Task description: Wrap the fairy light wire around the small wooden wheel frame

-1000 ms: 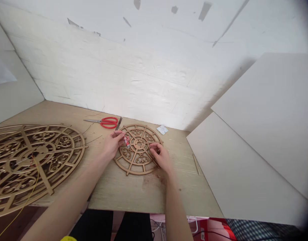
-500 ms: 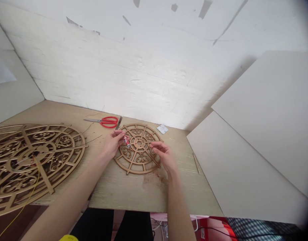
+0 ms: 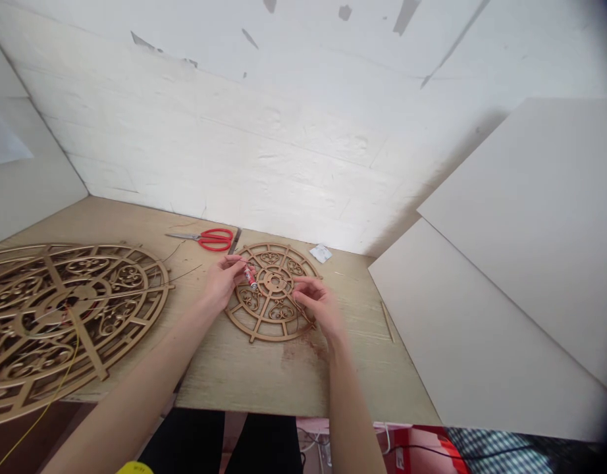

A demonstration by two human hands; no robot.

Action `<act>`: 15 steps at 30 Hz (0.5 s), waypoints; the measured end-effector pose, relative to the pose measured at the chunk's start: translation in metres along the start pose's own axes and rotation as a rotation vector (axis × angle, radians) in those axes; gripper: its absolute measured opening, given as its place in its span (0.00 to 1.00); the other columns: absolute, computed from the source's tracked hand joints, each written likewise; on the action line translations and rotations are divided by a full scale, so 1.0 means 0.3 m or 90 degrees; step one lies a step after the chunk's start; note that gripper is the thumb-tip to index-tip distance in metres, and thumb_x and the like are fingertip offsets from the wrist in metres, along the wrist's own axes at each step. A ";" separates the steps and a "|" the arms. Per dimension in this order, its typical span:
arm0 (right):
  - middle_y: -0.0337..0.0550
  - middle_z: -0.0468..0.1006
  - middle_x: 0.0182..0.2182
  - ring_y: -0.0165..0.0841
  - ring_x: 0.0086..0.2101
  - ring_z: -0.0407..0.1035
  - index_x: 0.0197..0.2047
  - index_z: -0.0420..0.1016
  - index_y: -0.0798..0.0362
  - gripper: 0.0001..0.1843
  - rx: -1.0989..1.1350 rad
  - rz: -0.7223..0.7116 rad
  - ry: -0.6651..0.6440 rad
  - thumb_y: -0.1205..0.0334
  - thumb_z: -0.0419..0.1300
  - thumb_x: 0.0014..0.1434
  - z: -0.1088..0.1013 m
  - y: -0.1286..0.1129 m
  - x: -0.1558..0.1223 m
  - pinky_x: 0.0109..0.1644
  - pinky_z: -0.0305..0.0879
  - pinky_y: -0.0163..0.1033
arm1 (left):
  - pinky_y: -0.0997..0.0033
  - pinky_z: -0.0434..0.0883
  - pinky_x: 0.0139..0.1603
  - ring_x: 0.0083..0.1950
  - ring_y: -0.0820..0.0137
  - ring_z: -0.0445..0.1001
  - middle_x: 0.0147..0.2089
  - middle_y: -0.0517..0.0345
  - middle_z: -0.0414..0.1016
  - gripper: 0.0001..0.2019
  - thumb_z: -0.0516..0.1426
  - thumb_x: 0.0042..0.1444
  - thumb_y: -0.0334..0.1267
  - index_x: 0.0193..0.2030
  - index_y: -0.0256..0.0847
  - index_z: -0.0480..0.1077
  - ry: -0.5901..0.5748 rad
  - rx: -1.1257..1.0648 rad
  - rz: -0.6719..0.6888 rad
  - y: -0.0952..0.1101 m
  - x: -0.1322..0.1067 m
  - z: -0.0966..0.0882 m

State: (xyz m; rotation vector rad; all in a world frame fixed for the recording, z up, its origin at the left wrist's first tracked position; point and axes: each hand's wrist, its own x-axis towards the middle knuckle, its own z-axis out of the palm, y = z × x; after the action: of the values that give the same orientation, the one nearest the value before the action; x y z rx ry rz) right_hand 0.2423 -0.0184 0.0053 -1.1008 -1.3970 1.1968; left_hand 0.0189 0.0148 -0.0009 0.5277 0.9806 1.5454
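Note:
In my left hand (image 3: 224, 280), closed in a pinch, is a small red cylinder with a silver end that looks like a battery (image 3: 250, 278). A thin wire shows at the fingertips. My right hand (image 3: 317, 299) has thumb and fingers brought together over the right side of a round gold openwork frame (image 3: 276, 329). A thin dark wire hangs from about those fingers; exactly what they pinch is too small to make out. Scrollwork panels and a ringed hub fill the frame, which lies flat on the table under both hands.
Larger gold openwork frames (image 3: 97, 359) lie stacked at the left, with a yellow wire (image 3: 51, 401) trailing off. Red-handled scissors (image 3: 214, 239) and a small white packet (image 3: 320, 253) rest near the wall. White boards (image 3: 476, 309) lean at the right, beside a thin stick (image 3: 387, 322).
My right hand has moved slightly left, toward the hub of the small frame. My left hand stays almost still with the battery.

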 end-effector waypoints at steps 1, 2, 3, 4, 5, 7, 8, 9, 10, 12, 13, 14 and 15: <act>0.36 0.78 0.29 0.31 0.31 0.71 0.42 0.81 0.46 0.15 -0.002 -0.003 -0.003 0.58 0.70 0.49 0.001 0.001 0.000 0.38 0.68 0.38 | 0.68 0.78 0.33 0.29 0.68 0.78 0.30 0.55 0.77 0.10 0.66 0.45 0.26 0.29 0.36 0.68 -0.001 -0.001 0.000 0.001 -0.001 0.001; 0.37 0.79 0.30 0.31 0.31 0.71 0.41 0.81 0.47 0.14 -0.008 -0.004 -0.004 0.58 0.69 0.49 0.002 0.002 0.000 0.39 0.68 0.39 | 0.68 0.78 0.33 0.29 0.68 0.79 0.30 0.55 0.77 0.09 0.65 0.45 0.26 0.29 0.36 0.68 -0.001 -0.002 0.000 0.002 -0.002 0.002; 0.38 0.79 0.31 0.31 0.32 0.71 0.39 0.81 0.47 0.12 -0.018 -0.003 -0.003 0.58 0.69 0.49 0.002 0.004 0.000 0.39 0.68 0.39 | 0.68 0.78 0.33 0.29 0.68 0.79 0.30 0.56 0.77 0.09 0.65 0.45 0.26 0.29 0.36 0.68 0.001 -0.005 0.000 0.003 -0.003 0.003; 0.39 0.80 0.31 0.32 0.32 0.72 0.37 0.82 0.48 0.10 -0.031 0.000 0.000 0.58 0.69 0.49 0.002 0.006 0.000 0.39 0.68 0.39 | 0.68 0.78 0.32 0.29 0.67 0.79 0.30 0.56 0.76 0.09 0.65 0.46 0.25 0.29 0.36 0.68 0.006 -0.007 0.000 0.004 -0.004 0.005; 0.39 0.80 0.32 0.32 0.32 0.72 0.35 0.82 0.49 0.09 -0.043 0.004 0.004 0.57 0.69 0.49 0.002 0.008 0.001 0.39 0.68 0.40 | 0.68 0.77 0.32 0.28 0.67 0.79 0.29 0.56 0.76 0.09 0.64 0.46 0.25 0.29 0.36 0.68 0.010 -0.009 0.000 0.006 -0.006 0.006; 0.40 0.80 0.32 0.34 0.33 0.72 0.34 0.81 0.49 0.08 -0.063 0.004 0.014 0.56 0.68 0.50 0.001 0.013 0.004 0.39 0.69 0.41 | 0.68 0.78 0.32 0.28 0.67 0.79 0.29 0.56 0.76 0.09 0.64 0.46 0.24 0.29 0.36 0.67 0.014 -0.012 -0.003 0.009 -0.008 0.009; 0.41 0.80 0.33 0.34 0.33 0.73 0.34 0.81 0.48 0.07 -0.068 -0.005 0.022 0.56 0.68 0.51 -0.001 0.014 0.005 0.40 0.69 0.42 | 0.68 0.78 0.33 0.28 0.67 0.79 0.28 0.56 0.76 0.10 0.64 0.45 0.24 0.29 0.36 0.67 0.014 -0.013 -0.004 0.010 -0.009 0.010; 0.41 0.80 0.34 0.35 0.35 0.73 0.34 0.81 0.48 0.07 -0.067 -0.022 0.033 0.56 0.67 0.52 -0.002 0.016 0.008 0.41 0.69 0.42 | 0.68 0.77 0.32 0.28 0.67 0.79 0.28 0.56 0.76 0.10 0.64 0.45 0.24 0.29 0.36 0.67 0.014 -0.013 -0.006 0.011 -0.010 0.011; 0.41 0.80 0.35 0.36 0.37 0.73 0.34 0.81 0.47 0.07 -0.061 -0.045 0.046 0.55 0.67 0.52 -0.003 0.017 0.010 0.42 0.69 0.43 | 0.69 0.77 0.32 0.28 0.67 0.79 0.28 0.56 0.76 0.09 0.64 0.46 0.24 0.29 0.36 0.67 0.013 -0.012 -0.006 0.012 -0.011 0.012; 0.42 0.80 0.37 0.37 0.40 0.72 0.34 0.81 0.46 0.07 -0.030 -0.091 0.084 0.54 0.66 0.53 -0.006 0.018 0.014 0.45 0.69 0.43 | 0.69 0.77 0.31 0.28 0.67 0.79 0.28 0.56 0.77 0.09 0.63 0.46 0.24 0.29 0.36 0.67 0.014 -0.011 -0.006 0.014 -0.012 0.012; 0.42 0.80 0.38 0.37 0.42 0.72 0.34 0.81 0.46 0.07 -0.008 -0.103 0.105 0.53 0.66 0.53 -0.008 0.017 0.016 0.46 0.69 0.43 | 0.69 0.77 0.31 0.28 0.67 0.79 0.28 0.56 0.77 0.09 0.63 0.47 0.23 0.29 0.36 0.67 0.014 -0.010 -0.007 0.014 -0.012 0.013; 0.43 0.80 0.39 0.37 0.42 0.72 0.34 0.81 0.47 0.09 0.017 -0.104 0.123 0.52 0.67 0.52 -0.010 0.016 0.017 0.46 0.69 0.44 | 0.69 0.77 0.31 0.28 0.67 0.79 0.29 0.55 0.77 0.09 0.63 0.47 0.23 0.29 0.36 0.67 0.015 -0.010 -0.007 0.014 -0.012 0.013; 0.43 0.80 0.39 0.37 0.40 0.72 0.34 0.81 0.47 0.10 0.045 -0.098 0.141 0.51 0.67 0.52 -0.011 0.014 0.017 0.45 0.70 0.44 | 0.68 0.77 0.32 0.28 0.67 0.79 0.29 0.55 0.77 0.09 0.63 0.47 0.23 0.29 0.36 0.67 0.017 -0.011 -0.007 0.014 -0.012 0.013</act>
State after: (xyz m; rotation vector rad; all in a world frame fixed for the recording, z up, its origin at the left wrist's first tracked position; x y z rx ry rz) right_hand 0.2452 -0.0126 0.0020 -1.0238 -1.2357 0.9764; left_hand 0.0204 0.0127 0.0054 0.4906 0.9883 1.5532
